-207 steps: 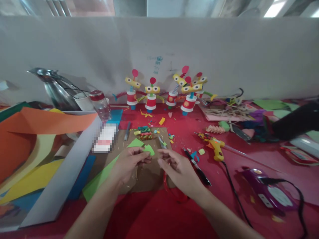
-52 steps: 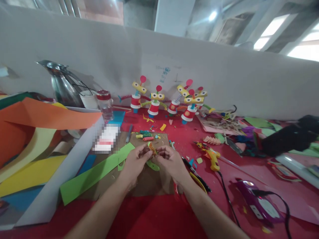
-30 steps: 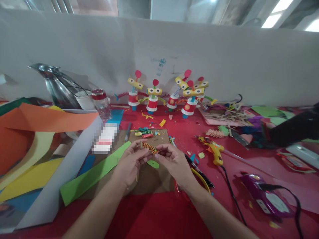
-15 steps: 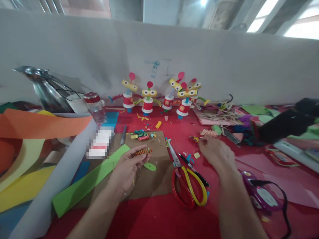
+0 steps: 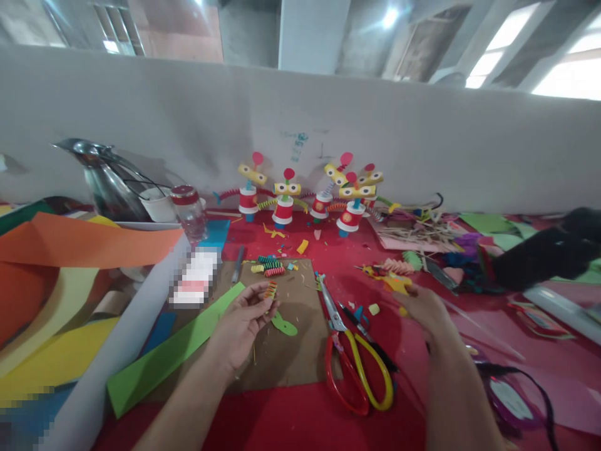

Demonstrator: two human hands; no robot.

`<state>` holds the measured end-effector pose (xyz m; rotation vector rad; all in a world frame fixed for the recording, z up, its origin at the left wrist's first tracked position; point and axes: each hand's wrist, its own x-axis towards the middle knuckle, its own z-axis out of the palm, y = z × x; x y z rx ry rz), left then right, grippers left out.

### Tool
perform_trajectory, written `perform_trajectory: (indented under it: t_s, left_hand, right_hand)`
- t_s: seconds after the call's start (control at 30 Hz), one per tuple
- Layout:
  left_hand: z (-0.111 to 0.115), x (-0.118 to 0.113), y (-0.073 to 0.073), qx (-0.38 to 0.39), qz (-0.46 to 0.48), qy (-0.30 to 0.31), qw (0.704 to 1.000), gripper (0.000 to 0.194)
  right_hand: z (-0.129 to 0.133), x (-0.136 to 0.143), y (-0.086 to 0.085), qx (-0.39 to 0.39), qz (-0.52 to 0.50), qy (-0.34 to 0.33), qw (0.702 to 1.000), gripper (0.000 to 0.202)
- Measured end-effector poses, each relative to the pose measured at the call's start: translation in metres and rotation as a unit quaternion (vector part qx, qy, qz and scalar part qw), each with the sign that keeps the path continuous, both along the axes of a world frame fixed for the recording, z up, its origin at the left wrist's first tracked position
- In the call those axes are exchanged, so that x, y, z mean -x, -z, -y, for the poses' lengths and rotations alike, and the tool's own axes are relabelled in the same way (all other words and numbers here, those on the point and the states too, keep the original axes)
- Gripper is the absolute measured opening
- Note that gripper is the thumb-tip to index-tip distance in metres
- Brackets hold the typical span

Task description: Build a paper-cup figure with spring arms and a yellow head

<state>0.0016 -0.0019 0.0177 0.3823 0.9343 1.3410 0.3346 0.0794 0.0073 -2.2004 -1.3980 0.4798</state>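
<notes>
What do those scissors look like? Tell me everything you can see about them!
The scissors have two silvery blades that look like metal and appear closed, tips pointing forward. For handles there is a red loop and a yellow loop. They lie on the red table at the right edge of the brown board, beside a black pen. Neither the left hand nor the right hand touches them.

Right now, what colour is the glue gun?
The glue gun is mostly yellow, shown in the head view.

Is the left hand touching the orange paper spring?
Touching. The head view shows the left hand holding the orange paper spring upright in its fingers.
</notes>
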Motion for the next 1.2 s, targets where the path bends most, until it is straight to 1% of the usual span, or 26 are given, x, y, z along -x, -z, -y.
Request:
perform_trajectory:
  t_s: [0.07, 0.1, 0.13, 0.2, 0.27, 0.33, 0.4, 0.47, 0.5, 0.53, 0.57, 0.6, 0.7, 0.77, 0.87, 0.97, 1.1, 1.2]
  left_hand:
    - [0.000, 0.001, -0.002, -0.007, -0.001, 0.003, 1.000, 0.030]
    - [-0.001, 0.002, -0.002, -0.011, 0.001, 0.005, 1.000, 0.029]
    - [-0.001, 0.003, -0.002, -0.014, 0.004, 0.005, 1.000, 0.026]
    - [-0.002, 0.004, 0.000, -0.017, 0.012, 0.001, 1.000, 0.020]
    - [-0.002, 0.004, 0.002, -0.012, 0.016, -0.006, 1.000, 0.018]
    - [-0.002, 0.005, 0.003, -0.005, 0.011, -0.010, 1.000, 0.019]
    - [-0.001, 0.004, 0.003, -0.002, 0.000, -0.015, 1.000, 0.019]
    - [-0.001, 0.003, 0.003, -0.006, -0.007, -0.025, 1.000, 0.018]
    - [0.000, 0.002, 0.003, -0.011, -0.007, -0.028, 1.000, 0.018]
    - [0.000, 0.001, 0.002, -0.017, -0.005, -0.029, 0.999, 0.018]
    - [0.001, 0.000, 0.002, -0.022, -0.003, -0.029, 0.999, 0.018]
    - [0.002, -0.001, 0.002, -0.028, 0.000, -0.029, 0.999, 0.017]
    - [0.003, -0.004, 0.001, -0.034, 0.012, -0.042, 0.998, 0.015]
    - [0.004, -0.004, 0.001, -0.035, 0.019, -0.055, 0.998, 0.014]
    - [0.004, -0.004, -0.001, -0.042, 0.025, -0.055, 0.997, 0.013]
    - [0.005, -0.004, -0.001, -0.053, 0.027, -0.054, 0.997, 0.013]
    - [0.005, -0.004, 0.000, -0.066, 0.027, -0.056, 0.996, 0.014]
    - [0.005, -0.004, 0.003, -0.069, 0.029, -0.058, 0.995, 0.015]
  right_hand:
    - [0.005, 0.010, -0.006, -0.031, -0.105, -0.028, 0.994, 0.014]
    - [0.008, 0.017, -0.010, -0.051, -0.188, -0.042, 0.980, 0.015]
    - [0.012, 0.026, -0.013, -0.067, -0.269, -0.056, 0.959, 0.015]
    - [0.020, 0.047, -0.019, -0.070, -0.378, -0.076, 0.920, 0.019]
    - [0.030, 0.066, -0.026, -0.041, -0.442, -0.091, 0.891, 0.022]
    - [0.039, 0.081, -0.031, 0.009, -0.502, -0.119, 0.857, 0.025]
    - [0.047, 0.089, -0.035, 0.059, -0.545, -0.180, 0.817, 0.026]
    - [0.054, 0.094, -0.038, 0.090, -0.576, -0.240, 0.776, 0.028]
    - [0.057, 0.097, -0.039, 0.094, -0.586, -0.260, 0.762, 0.028]
    - [0.060, 0.099, -0.039, 0.089, -0.591, -0.271, 0.755, 0.027]
    - [0.062, 0.102, -0.039, 0.075, -0.590, -0.274, 0.756, 0.025]
    - [0.063, 0.106, -0.039, 0.055, -0.584, -0.271, 0.763, 0.023]
    - [0.066, 0.115, -0.036, 0.003, -0.553, -0.261, 0.791, 0.023]
    - [0.067, 0.119, -0.032, -0.013, -0.519, -0.280, 0.808, 0.022]
    - [0.069, 0.120, -0.029, -0.045, -0.447, -0.316, 0.836, 0.031]
    - [0.073, 0.119, -0.029, -0.071, -0.376, -0.341, 0.859, 0.037]
    - [0.076, 0.121, -0.031, -0.069, -0.302, -0.379, 0.872, 0.038]
    - [0.076, 0.122, -0.031, -0.064, -0.285, -0.384, 0.876, 0.039]
